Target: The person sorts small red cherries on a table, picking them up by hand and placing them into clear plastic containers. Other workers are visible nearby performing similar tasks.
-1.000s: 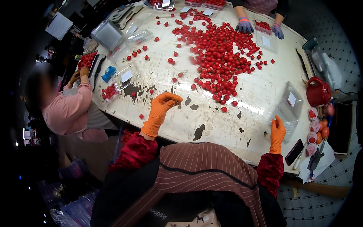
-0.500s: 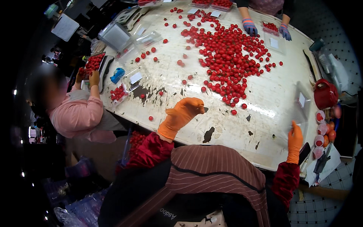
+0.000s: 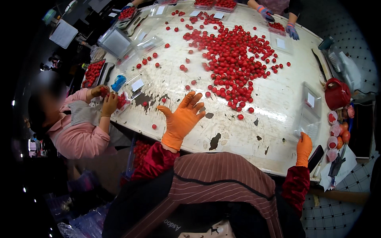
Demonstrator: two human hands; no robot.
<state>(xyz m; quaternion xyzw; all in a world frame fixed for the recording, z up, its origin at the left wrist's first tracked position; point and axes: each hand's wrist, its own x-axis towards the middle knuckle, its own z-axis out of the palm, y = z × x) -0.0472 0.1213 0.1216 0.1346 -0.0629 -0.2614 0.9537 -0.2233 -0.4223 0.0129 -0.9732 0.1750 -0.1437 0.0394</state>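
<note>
My left hand [image 3: 181,121], in an orange glove, is held over the near part of the table with its fingers spread and nothing in it. Farther off, a big heap of cherry tomatoes [image 3: 234,67] covers the middle of the table, with loose ones scattered to its left. At the right edge, my right hand [image 3: 304,149], gloved in orange too, has its fingers bent at the near end of a clear plastic box [image 3: 308,113] with a white label. Its fingertips appear closed on the box's rim; the thumb is hidden.
A co-worker in pink [image 3: 81,127] handles tomatoes at the left, near a scale [image 3: 106,73] and a blue tape dispenser [image 3: 118,82]. Another person's gloved hands [image 3: 291,31] are at the far side. A red jug [image 3: 337,94] and wrapped fruit [image 3: 332,142] line the right.
My left hand has opened from a curled shape, fingers now spread. The clear box, blurred before, now shows sharply by my right hand. The co-worker's hands have moved from the tray toward the nearer tomatoes.
</note>
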